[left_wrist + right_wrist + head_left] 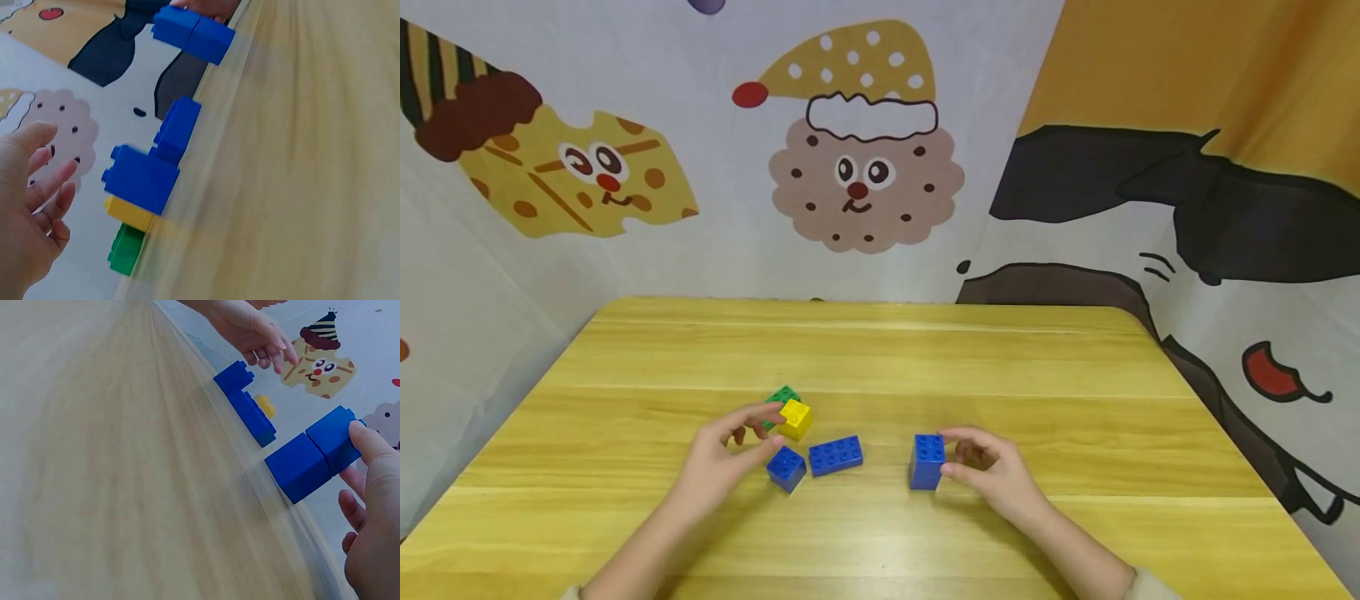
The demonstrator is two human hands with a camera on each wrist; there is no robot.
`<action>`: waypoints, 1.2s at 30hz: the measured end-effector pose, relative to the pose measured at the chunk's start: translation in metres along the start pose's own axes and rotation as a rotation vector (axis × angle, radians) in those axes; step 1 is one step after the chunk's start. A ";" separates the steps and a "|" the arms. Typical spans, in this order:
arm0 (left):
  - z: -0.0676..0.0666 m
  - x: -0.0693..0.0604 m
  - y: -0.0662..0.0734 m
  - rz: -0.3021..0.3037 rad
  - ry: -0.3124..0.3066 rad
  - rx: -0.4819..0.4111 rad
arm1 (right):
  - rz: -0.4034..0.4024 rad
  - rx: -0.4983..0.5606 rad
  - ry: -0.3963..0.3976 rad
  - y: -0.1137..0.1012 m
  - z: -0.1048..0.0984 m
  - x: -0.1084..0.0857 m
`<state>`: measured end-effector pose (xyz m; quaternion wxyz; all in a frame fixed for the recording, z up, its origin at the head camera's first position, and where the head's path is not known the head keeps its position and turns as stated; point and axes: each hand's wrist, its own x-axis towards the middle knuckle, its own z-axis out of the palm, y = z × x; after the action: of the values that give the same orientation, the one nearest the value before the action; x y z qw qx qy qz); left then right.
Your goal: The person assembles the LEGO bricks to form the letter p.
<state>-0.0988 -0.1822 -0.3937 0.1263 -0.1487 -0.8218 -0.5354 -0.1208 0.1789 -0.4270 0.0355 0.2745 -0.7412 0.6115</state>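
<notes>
My right hand (pixel 992 471) pinches a stack of two blue toy building bricks (pixel 927 467) between thumb and fingers; the thumb lies on the upper brick in the right wrist view. The stack stands upright at table level. Above a square blue brick (pixel 786 469) and a square yellow brick (pixel 795 421), my left hand (pixel 718 454) hovers with parted, relaxed fingers and holds nothing. A gap separates it from the bricks in the left wrist view. Between the hands lies a long blue brick (pixel 837 457). Behind the yellow brick sits a green brick (pixel 786 394), partly hidden.
The wooden table (pixel 880 350) carries all the bricks. Beyond its far edge hangs a white cloth (pixel 722 258) printed with cartoon figures.
</notes>
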 end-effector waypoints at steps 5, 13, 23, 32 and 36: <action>-0.009 0.001 -0.009 -0.013 0.051 0.047 | 0.017 0.011 -0.011 -0.001 0.000 0.000; -0.016 0.003 -0.023 -0.065 0.110 0.092 | 0.028 -0.002 -0.022 -0.003 0.001 -0.001; -0.017 0.005 -0.035 -0.180 0.096 0.116 | 0.042 0.003 -0.025 -0.003 0.000 -0.001; -0.013 0.009 -0.052 -0.212 0.050 0.106 | 0.034 0.006 -0.019 -0.003 0.000 -0.001; -0.012 0.011 -0.057 -0.211 0.037 0.106 | 0.035 0.004 -0.021 -0.003 0.000 -0.001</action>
<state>-0.1299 -0.2133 -0.4329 0.0920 -0.0449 -0.8574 -0.5043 -0.1188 0.1792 -0.4249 0.0165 0.2680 -0.7449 0.6108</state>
